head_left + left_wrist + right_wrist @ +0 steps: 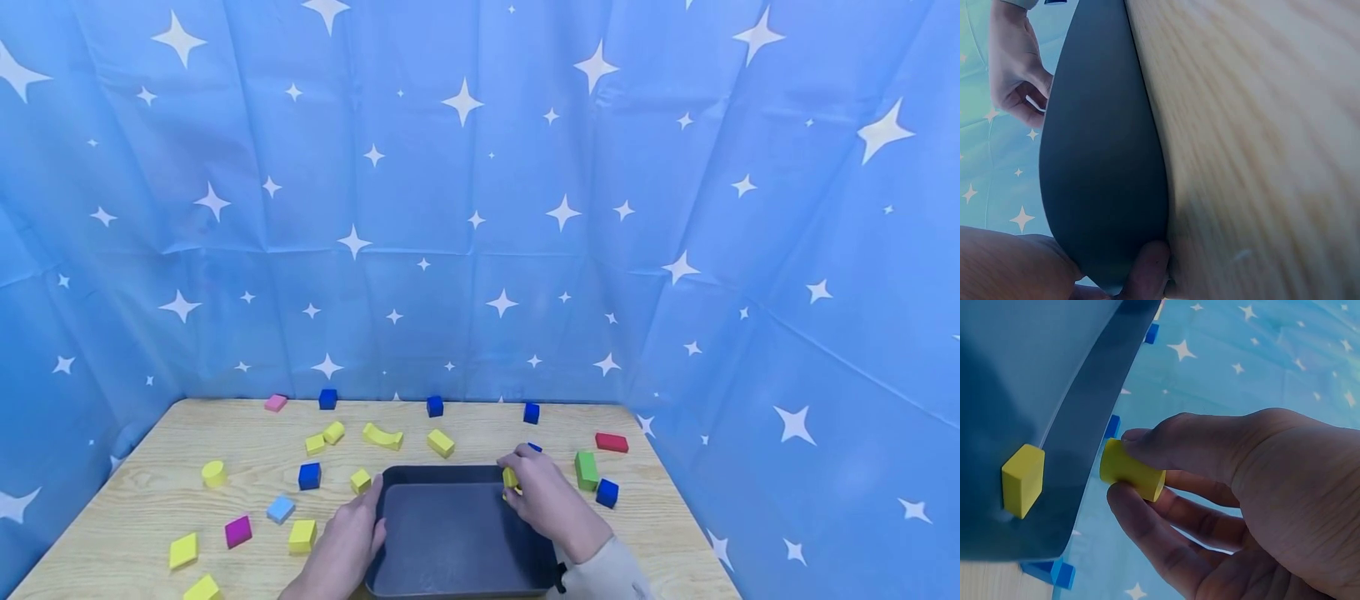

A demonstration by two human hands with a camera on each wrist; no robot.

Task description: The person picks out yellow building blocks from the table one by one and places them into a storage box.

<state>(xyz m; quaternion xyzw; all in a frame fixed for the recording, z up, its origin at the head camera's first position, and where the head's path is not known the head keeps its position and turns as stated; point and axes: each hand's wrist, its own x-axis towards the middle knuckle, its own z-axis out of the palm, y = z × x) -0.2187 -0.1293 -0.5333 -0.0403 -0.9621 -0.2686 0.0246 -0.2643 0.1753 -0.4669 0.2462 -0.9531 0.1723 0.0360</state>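
Note:
My right hand [543, 496] pinches a yellow cylinder [1129, 467] between thumb and fingers, over the far right corner of a dark grey tray [457, 542]. Beneath it a yellow block [1022, 480] rests inside the tray, mostly hidden by the hand in the head view. At the tray's left side, my left hand [341, 542] holds the rim. One of its fingers [1147, 269] presses on the tray's outer wall in the left wrist view.
Left of the tray lie several yellow blocks [302, 537], a purple block [238, 532], a light blue block [281, 509] and a blue cube [309, 476]. A yellow arch [382, 437] lies behind it. To the right are a green block [587, 471] and a red block [612, 442]. A starry curtain [465, 208] borders the table.

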